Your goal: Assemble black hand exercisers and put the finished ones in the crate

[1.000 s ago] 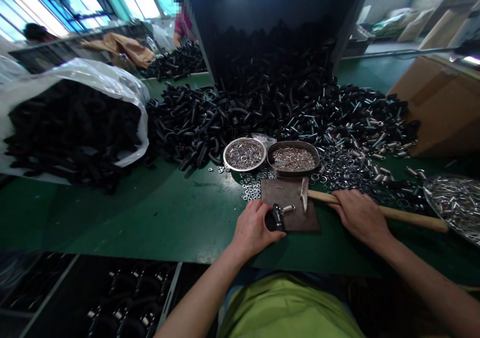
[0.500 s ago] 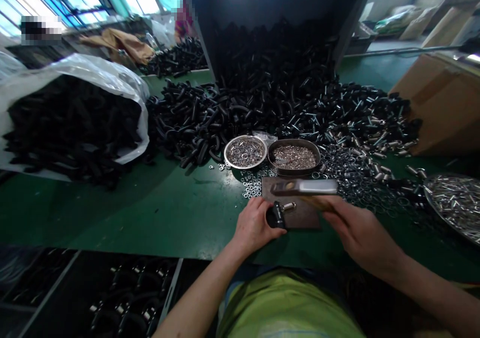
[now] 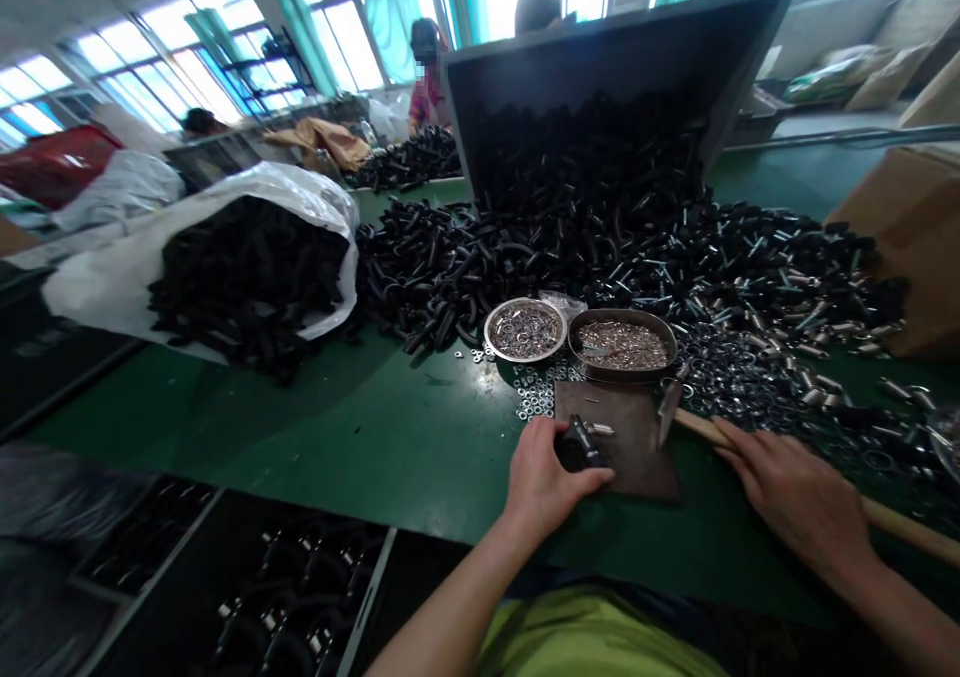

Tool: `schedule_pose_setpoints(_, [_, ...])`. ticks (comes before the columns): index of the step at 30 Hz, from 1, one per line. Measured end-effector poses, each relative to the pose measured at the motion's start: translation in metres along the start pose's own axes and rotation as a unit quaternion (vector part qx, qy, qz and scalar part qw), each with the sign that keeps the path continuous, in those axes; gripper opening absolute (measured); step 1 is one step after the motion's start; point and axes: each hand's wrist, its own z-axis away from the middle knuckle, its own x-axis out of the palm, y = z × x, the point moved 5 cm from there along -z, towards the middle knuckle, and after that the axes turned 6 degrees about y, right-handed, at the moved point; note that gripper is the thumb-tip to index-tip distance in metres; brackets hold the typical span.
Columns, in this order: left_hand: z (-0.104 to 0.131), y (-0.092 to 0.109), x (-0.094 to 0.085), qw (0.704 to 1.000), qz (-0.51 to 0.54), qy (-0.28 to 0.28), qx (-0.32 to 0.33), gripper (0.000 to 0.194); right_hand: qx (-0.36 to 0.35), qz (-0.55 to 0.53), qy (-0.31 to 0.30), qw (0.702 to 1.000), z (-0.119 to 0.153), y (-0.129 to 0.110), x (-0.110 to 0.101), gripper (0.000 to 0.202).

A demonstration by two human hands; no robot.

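Observation:
My left hand [image 3: 546, 477] is closed on a black curved part [image 3: 582, 445], held at the left side of a dark metal plate [image 3: 637, 447]. A small spring [image 3: 600, 429] sticks out from the part to the right. A short pin [image 3: 591, 400] lies near the plate's back edge. My right hand [image 3: 799, 492] is wrapped round the wooden handle of a hammer [image 3: 697, 425]; the hammer's head stands at the plate's right edge, apart from the black part.
Behind the plate stand a round bowl [image 3: 525, 330] and an oval tin [image 3: 622, 345] of small metal pieces. Nuts [image 3: 534, 395], rings and a heap of black parts [image 3: 510, 257] lie around. A white bag [image 3: 112, 282] is at left, a carton [image 3: 919, 247] at right. People are farther back.
The hammer has moved from above the plate to its right edge, its head now turned. My right hand has shifted right and down. The pin now shows on the plate, and the view has tilted upward.

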Motion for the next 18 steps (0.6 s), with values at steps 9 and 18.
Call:
schedule_pose_setpoints(9, [0.007,0.035,0.015,0.989,0.129,-0.05,0.055,0.039,0.013,-0.376,-0.007,0.926,-0.056,-0.103,-0.023,0.03])
schedule_pose_setpoints(18, [-0.158,-0.055,-0.13,0.961,-0.225,0.161,-0.028,0.028,-0.063,-0.19,-0.076,0.977,-0.057,-0.087,0.007,0.022])
